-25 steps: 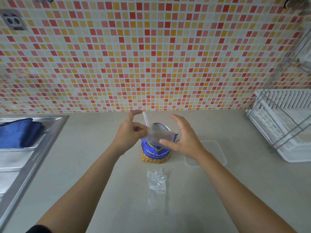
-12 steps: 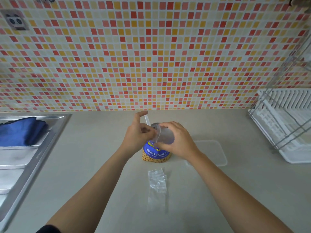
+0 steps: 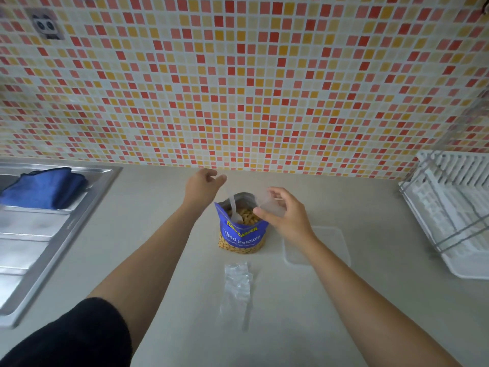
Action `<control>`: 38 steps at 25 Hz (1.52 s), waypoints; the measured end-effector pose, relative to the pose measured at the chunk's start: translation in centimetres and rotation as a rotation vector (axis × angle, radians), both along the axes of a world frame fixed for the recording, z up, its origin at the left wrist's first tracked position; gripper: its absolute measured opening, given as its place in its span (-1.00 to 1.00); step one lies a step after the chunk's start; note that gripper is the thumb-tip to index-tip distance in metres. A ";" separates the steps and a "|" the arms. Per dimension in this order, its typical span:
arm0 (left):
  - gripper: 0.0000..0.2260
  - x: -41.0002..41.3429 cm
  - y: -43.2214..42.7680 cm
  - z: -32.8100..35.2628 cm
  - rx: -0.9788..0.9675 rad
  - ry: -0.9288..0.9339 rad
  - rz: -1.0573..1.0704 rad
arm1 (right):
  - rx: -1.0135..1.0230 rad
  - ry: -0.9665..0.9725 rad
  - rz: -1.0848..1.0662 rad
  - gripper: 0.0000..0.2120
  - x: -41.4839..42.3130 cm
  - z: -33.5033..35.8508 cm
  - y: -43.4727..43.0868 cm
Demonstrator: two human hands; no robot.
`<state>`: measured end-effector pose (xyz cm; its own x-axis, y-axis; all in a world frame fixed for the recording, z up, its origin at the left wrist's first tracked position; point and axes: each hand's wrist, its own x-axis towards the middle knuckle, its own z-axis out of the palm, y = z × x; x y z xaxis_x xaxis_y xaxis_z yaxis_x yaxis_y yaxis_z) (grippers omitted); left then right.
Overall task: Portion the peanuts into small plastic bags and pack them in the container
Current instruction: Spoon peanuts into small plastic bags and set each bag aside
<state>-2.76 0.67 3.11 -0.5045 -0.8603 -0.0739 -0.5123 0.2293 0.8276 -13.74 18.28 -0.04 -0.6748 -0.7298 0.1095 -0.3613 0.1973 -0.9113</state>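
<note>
A blue peanut bag (image 3: 242,234) stands open mid-counter, with peanuts showing inside. A white plastic spoon (image 3: 233,207) leans in it, bowl down in the peanuts. My left hand (image 3: 202,188) is behind the bag's left side, fingers curled at the top of the spoon's handle. My right hand (image 3: 287,215) is at the bag's right rim and pinches a small clear plastic bag (image 3: 267,203). More clear plastic bags (image 3: 236,287) lie flat in front of the peanut bag. A clear flat container (image 3: 333,247) sits to the right, partly under my right forearm.
A steel sink (image 3: 39,234) with a blue cloth (image 3: 45,186) lies at the left. A white dish rack (image 3: 449,207) stands at the right edge. A mosaic-tiled wall (image 3: 238,88) closes off the back of the beige counter (image 3: 291,327).
My hands have come off the top of the peanut bag. Its mouth now stands open with the spoon inside. My left hand moved back and my right hand moved right with the clear bag.
</note>
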 end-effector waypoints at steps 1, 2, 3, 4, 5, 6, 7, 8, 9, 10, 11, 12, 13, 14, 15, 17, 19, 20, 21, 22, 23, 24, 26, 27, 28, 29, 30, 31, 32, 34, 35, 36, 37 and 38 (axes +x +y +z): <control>-0.59 -0.5 -0.3 0.0 0.019 -0.068 -0.017 | 0.005 -0.023 0.002 -0.44 -0.3 0.0 0.1; -0.59 -0.9 -0.3 -0.1 0.037 -0.106 -0.046 | 0.018 -0.042 0.022 -0.45 -0.5 -0.1 0.3; -0.64 -1.2 -0.1 -0.3 0.038 -0.105 -0.079 | 0.033 -0.062 0.049 -0.47 -0.5 -0.1 0.6; -0.70 -1.4 0.1 -0.5 0.024 -0.076 -0.107 | 0.043 -0.084 0.079 -0.49 -0.4 -0.1 0.8; -0.74 -1.5 0.4 -0.6 0.001 -0.049 -0.133 | 0.047 -0.103 0.103 -0.51 -0.3 -0.3 0.9; -0.77 -1.5 0.7 -0.5 -0.024 -0.049 -0.164 | 0.046 -0.115 0.117 -0.52 -0.2 -0.5 1.0; -0.80 -1.4 0.9 -0.2 -0.057 -0.083 -0.208 | 0.048 -0.119 0.124 -0.53 -0.2 -0.7 1.1; -0.82 -1.3 1.0 0.2 -0.107 -0.134 -0.263 | 0.051 -0.127 0.131 -0.55 -0.3 -0.8 1.1; -0.83 -1.2 1.0 0.8 -0.166 -0.195 -0.316 | 0.055 -0.147 0.141 -0.55 -0.3 -0.8 1.1; -0.84 -0.9 0.9 1.3 -0.210 -0.242 -0.352 | 0.062 -0.172 0.155 -0.56 -0.4 -1.0 1.1; -0.84 -0.6 0.7 1.6 -0.219 -0.266 -0.364 | 0.068 -0.190 0.170 -0.55 -0.3 -1.1 1.2; -0.85 -0.2 0.3 1.6 -0.187 -0.265 -0.353 | 0.074 -0.197 0.178 -0.54 -0.3 -1.3 1.3; -0.85 0.1 0.0 1.2 -0.112 -0.238 -0.310 | 0.080 -0.197 0.176 -0.54 -0.1 -1.5 1.4; -0.85 0.5 -0.3 0.6 -0.014 -0.193 -0.226 | 0.083 -0.197 0.159 -0.54 0.1 -1.7 1.4; -0.85 0.8 -0.3 -0.1 0.080 -0.135 -0.124 | 0.081 -0.201 0.131 -0.56 0.3 -1.9 1.4; -0.85 1.3 -0.1 -1.4 0.212 -0.019 0.032 | 0.050 -0.223 0.081 -0.60 0.7 -2.1 1.5; -0.86 2.0 0.1 -2.0 0.234 0.058 0.031 | 0.042 -0.232 0.061 -0.62 0.9 -2.3 1.5; -0.86 2.4 0.1 -2.1 0.206 0.074 -0.040 | 0.049 -0.233 0.057 -0.62 1.0 -2.3 1.6; -0.87 2.8 0.0 -2.0 0.155 0.069 -0.155 | 0.055 -0.235 0.057 -0.62 0.9 -2.2 1.6; -0.88 3.3 0.0 -2.0 0.097 0.050 -0.281 | 0.061 -0.237 0.057 -0.62 0.9 -2.2 1.6; -0.88 3.6 0.0 -2.1 0.052 0.035 -0.368 | 0.068 -0.236 0.058 -0.62 0.9 -2.3 1.7; -0.88 3.8 0.1 -2.4 0.038 0.037 -0.393 | 0.069 -0.232 0.057 -0.61 1.0 -2.3 1.6; -0.88 3.3 0.3 -2.9 0.127 0.093 -0.255 | 0.060 -0.227 0.046 -0.60 1.0 -2.6 1.6; -0.86 3.0 0.6 -3.1 0.175 0.126 -0.166 | 0.057 -0.229 0.040 -0.60 1.1 -2.7 1.5; -0.85 2.6 0.9 -3.3 0.196 0.154 -0.103 | 0.056 -0.232 0.037 -0.60 1.2 -2.8 1.5; -0.83 2.3 1.1 -3.5 0.185 0.161 -0.077 | 0.056 -0.236 0.037 -0.60 1.2 -2.8 1.5; -0.82 2.1 1.3 -3.6 0.176 0.167 -0.071 | 0.057 -0.243 0.038 -0.61 1.2 -2.8 1.5; -0.81 2.1 1.4 -3.6 0.175 0.173 -0.063 | 0.058 -0.251 0.040 -0.61 1.2 -2.8 1.5; -0.81 2.1 1.3 -3.6 0.192 0.183 -0.041 | 0.057 -0.260 0.040 -0.61 1.1 -2.9 1.5; -0.82 2.3 0.8 -3.9 0.296 0.233 0.014 | 0.040 -0.291 0.042 -0.57 1.0 -3.1 1.5; -0.82 2.5 0.5 -4.1 0.355 0.257 0.024 | 0.033 -0.316 0.042 -0.54 0.9 -3.3 1.5; -0.84 2.6 0.4 -4.2 0.404 0.276 0.020 | 0.022 -0.344 0.043 -0.52 0.9 -3.4 1.5; -0.86 2.7 0.2 -4.4 0.441 0.288 0.017 | 0.010 -0.367 0.043 -0.53 0.9 -3.5 1.6; -0.88 2.7 0.1 -4.5 0.472 0.301 0.021 | 0.000 -0.384 0.045 -0.55 0.8 -3.6 1.6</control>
